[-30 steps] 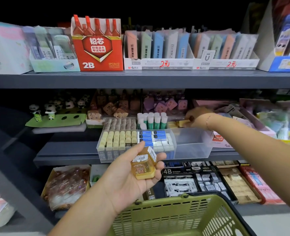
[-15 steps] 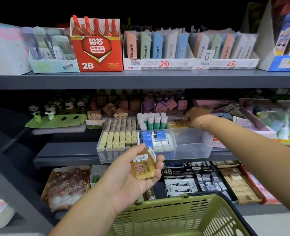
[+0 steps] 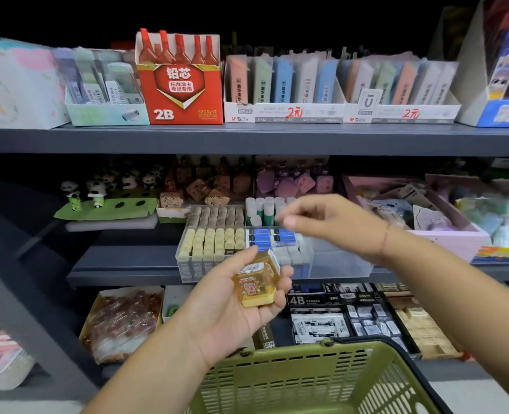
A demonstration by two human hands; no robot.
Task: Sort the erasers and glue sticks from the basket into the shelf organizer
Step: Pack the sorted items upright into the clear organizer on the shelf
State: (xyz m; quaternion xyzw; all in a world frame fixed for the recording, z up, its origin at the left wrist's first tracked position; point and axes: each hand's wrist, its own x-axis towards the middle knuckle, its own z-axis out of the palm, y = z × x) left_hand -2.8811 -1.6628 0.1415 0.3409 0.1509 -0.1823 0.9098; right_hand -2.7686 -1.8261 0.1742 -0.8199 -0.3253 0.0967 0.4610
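Note:
My left hand (image 3: pixel 226 312) lies palm up below the middle shelf and grips a small stack of clear-wrapped yellow erasers (image 3: pixel 256 282). My right hand (image 3: pixel 331 222) hovers, blurred by motion, above the clear shelf organizer (image 3: pixel 340 264); its fingers are loosely bent and I see nothing in them. The organizer holds rows of cream erasers (image 3: pixel 211 243), blue-sleeved erasers (image 3: pixel 272 237) and, at the back, upright green-and-white glue sticks (image 3: pixel 262 209). Its right front compartment looks bare. The green basket (image 3: pixel 307 380) is at the bottom, its inside out of sight.
A pink tray (image 3: pixel 444 234) of stationery stands right of the organizer, and panda figures (image 3: pixel 97 192) on a green card stand to its left. The shelf above (image 3: pixel 247 138) carries a red 2B lead box (image 3: pixel 181 85) and pencil-lead displays. Boxed erasers (image 3: pixel 351 318) fill the shelf below.
My right hand has pulled back from the organizer's rear right compartment, toward me and to the left, without the yellow eraser it carried. My left hand keeps its stack still.

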